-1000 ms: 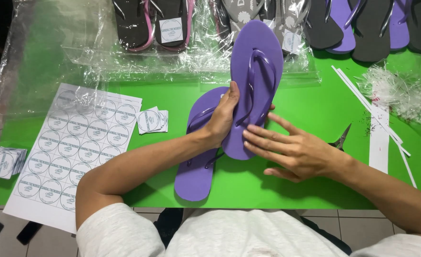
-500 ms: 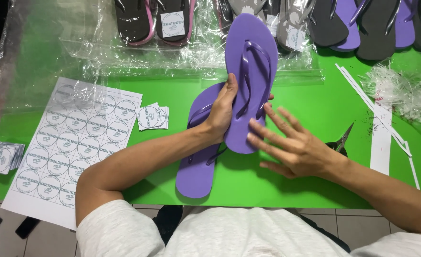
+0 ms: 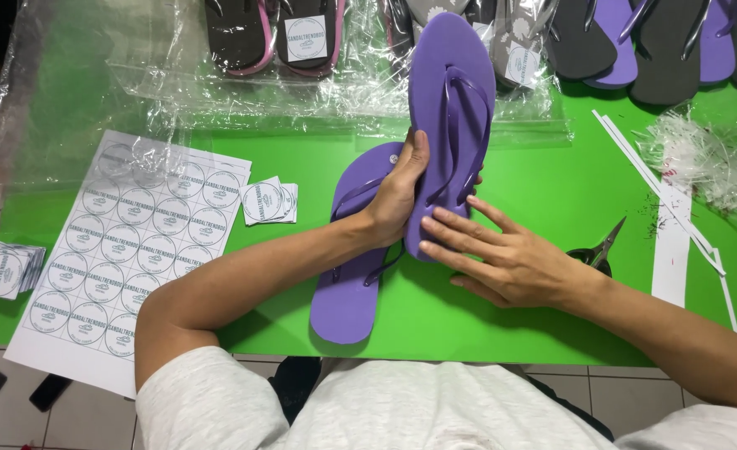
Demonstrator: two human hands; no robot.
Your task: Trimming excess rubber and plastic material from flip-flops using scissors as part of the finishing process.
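My left hand (image 3: 398, 187) grips a purple flip-flop (image 3: 449, 100) by its left edge and holds it tilted, toe end pointing away over the plastic. My right hand (image 3: 502, 254) rests open, its fingertips touching the heel end of that flip-flop. A second purple flip-flop (image 3: 348, 287) lies flat on the green table (image 3: 552, 175) beneath my left wrist, its strap side up.
A white sheet of round stickers (image 3: 131, 242) lies at left, with cut square labels (image 3: 268, 200) beside it and a stack (image 3: 6, 271) at the far left. Scissors (image 3: 598, 250) and white paper strips (image 3: 673, 233) lie right. Bagged flip-flops (image 3: 302, 37) line the far edge.
The held flip-flop has shifted slightly left and its toe end has risen further over the plastic. My right hand's fingers have closed in on its heel.
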